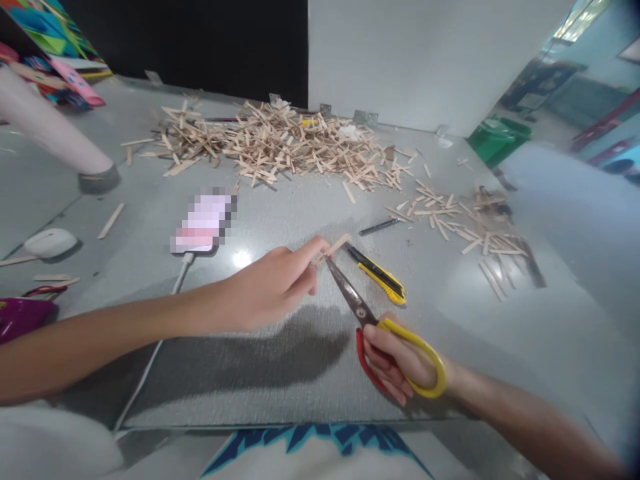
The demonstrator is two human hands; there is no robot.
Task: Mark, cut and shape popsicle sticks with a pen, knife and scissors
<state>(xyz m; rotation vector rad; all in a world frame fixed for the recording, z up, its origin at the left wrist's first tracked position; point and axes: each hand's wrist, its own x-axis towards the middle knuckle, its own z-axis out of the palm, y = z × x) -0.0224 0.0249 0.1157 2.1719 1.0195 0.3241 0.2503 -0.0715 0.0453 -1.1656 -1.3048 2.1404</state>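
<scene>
Between the thumb and fingers of my left hand (270,287) a short flat wooden stick (340,245) is pinched, its free end pointing up and right. My right hand (397,360) grips a pair of scissors (350,291) with one yellow and one red handle. The blade tips reach the stick right by my left fingertips; whether they cut into it I cannot tell. Just right of the blades lies a yellow and black utility knife (377,275) on the grey table (300,400). Behind the knife is a thin dark pen-like tool (379,227).
A big heap of wooden sticks (285,147) spreads along the back, with a smaller scatter (445,213) at the right. At the left are a phone (203,223) with a white cable (145,380), a white mouse (50,243) and a purple packet (25,319). A green bin (500,140) stands beyond.
</scene>
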